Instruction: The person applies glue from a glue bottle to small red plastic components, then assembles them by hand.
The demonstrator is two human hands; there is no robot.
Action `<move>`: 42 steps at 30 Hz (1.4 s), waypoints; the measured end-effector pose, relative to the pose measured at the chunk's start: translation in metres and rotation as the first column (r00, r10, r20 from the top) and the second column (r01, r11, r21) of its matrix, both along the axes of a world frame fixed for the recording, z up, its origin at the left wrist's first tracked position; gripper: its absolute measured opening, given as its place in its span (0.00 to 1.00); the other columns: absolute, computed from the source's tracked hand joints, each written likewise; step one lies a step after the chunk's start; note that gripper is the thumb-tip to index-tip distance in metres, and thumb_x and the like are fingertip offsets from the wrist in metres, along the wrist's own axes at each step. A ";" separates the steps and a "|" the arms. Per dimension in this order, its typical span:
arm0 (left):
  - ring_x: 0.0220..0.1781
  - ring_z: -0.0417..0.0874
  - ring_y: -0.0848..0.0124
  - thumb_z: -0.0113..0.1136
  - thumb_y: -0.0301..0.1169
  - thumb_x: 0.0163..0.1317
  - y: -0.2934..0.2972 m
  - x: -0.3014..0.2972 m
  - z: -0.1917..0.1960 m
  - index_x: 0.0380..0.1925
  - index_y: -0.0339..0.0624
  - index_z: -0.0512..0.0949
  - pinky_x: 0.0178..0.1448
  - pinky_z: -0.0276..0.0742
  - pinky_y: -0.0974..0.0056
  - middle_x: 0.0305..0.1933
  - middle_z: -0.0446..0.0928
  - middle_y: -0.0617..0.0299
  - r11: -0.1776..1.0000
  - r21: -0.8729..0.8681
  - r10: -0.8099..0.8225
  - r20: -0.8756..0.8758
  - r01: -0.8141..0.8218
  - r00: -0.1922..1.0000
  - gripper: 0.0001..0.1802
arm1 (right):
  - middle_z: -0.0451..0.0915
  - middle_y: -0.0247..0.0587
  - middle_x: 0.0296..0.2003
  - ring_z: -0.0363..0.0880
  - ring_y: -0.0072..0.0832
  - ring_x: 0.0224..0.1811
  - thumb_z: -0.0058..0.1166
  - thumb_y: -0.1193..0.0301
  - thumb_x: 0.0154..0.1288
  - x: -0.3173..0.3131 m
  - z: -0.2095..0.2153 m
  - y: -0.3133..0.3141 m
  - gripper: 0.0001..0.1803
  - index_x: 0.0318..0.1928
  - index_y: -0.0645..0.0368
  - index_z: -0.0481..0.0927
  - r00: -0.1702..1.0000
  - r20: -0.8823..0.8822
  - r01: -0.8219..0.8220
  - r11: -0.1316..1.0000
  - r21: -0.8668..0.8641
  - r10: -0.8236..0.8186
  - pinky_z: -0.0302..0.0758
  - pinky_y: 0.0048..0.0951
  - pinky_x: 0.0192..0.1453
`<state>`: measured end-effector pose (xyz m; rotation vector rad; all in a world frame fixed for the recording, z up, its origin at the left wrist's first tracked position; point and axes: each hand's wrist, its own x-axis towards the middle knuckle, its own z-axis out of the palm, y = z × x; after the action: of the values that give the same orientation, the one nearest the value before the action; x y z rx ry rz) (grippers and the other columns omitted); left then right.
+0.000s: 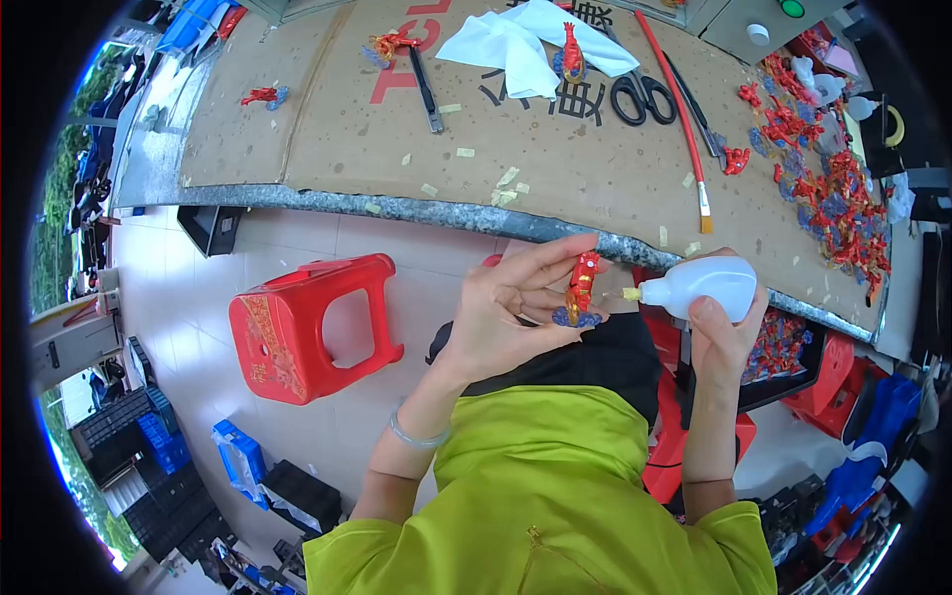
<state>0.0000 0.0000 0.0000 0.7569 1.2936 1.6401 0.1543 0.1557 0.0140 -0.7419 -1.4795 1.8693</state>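
Between the fingers of my left hand point(496, 315) is a small red figurine point(582, 283) with gold parts and a bluish-purple base, held upright over my lap just off the table's front edge. My right hand point(727, 332) is wrapped round a white squeeze bottle point(712, 285) lying on its side in the grip. The bottle's yellowish nozzle points left at the figurine, with what looks like a short gap between them.
Cardboard covers the table point(347, 149). On it lie scissors point(643, 99), a red-handled brush point(699, 169), a utility knife point(426, 89), white cloths point(511, 50) and a heap of red-and-blue figurines point(833, 203). A red stool point(273, 337) stands at left.
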 end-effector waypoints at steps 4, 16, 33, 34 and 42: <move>0.44 0.84 0.58 0.63 0.11 0.46 0.000 -0.001 -0.001 0.60 0.28 0.64 0.41 0.83 0.67 0.54 0.75 0.45 1.000 -0.024 -0.009 -0.064 0.007 0.998 0.37 | 0.79 0.37 0.30 0.78 0.21 0.33 0.67 0.69 0.47 -0.001 0.003 0.001 0.16 0.34 0.66 0.78 0.999 0.035 -0.045 0.995 0.094 0.042 0.71 0.20 0.38; 0.44 0.84 0.59 0.63 0.10 0.45 0.000 -0.002 0.000 0.60 0.28 0.65 0.43 0.83 0.67 0.53 0.75 0.45 0.999 -0.043 -0.006 -0.069 0.003 0.998 0.37 | 0.82 0.39 0.31 0.79 0.21 0.33 0.67 0.71 0.47 0.001 0.005 0.003 0.15 0.35 0.66 0.79 0.993 0.087 -0.094 0.985 0.145 0.081 0.73 0.20 0.40; 0.45 0.84 0.61 0.63 0.10 0.44 0.001 -0.003 -0.002 0.59 0.28 0.65 0.46 0.83 0.68 0.53 0.76 0.47 0.998 -0.065 -0.014 -0.101 0.007 0.995 0.38 | 0.83 0.44 0.26 0.83 0.27 0.27 0.72 0.71 0.39 -0.004 0.039 0.001 0.19 0.33 0.65 0.80 0.964 0.255 -0.222 0.758 0.614 0.076 0.75 0.22 0.31; 0.44 0.84 0.61 0.63 0.10 0.44 0.001 -0.003 -0.002 0.59 0.28 0.65 0.46 0.83 0.68 0.53 0.76 0.47 0.998 -0.066 -0.013 -0.091 0.007 0.996 0.37 | 0.82 0.43 0.26 0.83 0.27 0.27 0.72 0.71 0.39 -0.004 0.039 0.001 0.19 0.32 0.65 0.80 0.964 0.254 -0.221 0.764 0.607 0.076 0.75 0.22 0.31; 0.44 0.84 0.63 0.63 0.11 0.43 0.000 -0.002 -0.003 0.59 0.28 0.65 0.45 0.83 0.69 0.53 0.77 0.48 0.997 -0.073 -0.022 -0.105 0.015 0.994 0.38 | 0.83 0.44 0.26 0.83 0.27 0.27 0.72 0.70 0.40 -0.003 0.039 0.000 0.18 0.32 0.65 0.80 0.962 0.262 -0.221 0.774 0.594 0.074 0.76 0.22 0.32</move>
<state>-0.0020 0.0005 -0.0028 0.8185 1.4088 1.5473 0.1514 0.1554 0.0532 -0.5272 -2.1986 1.2765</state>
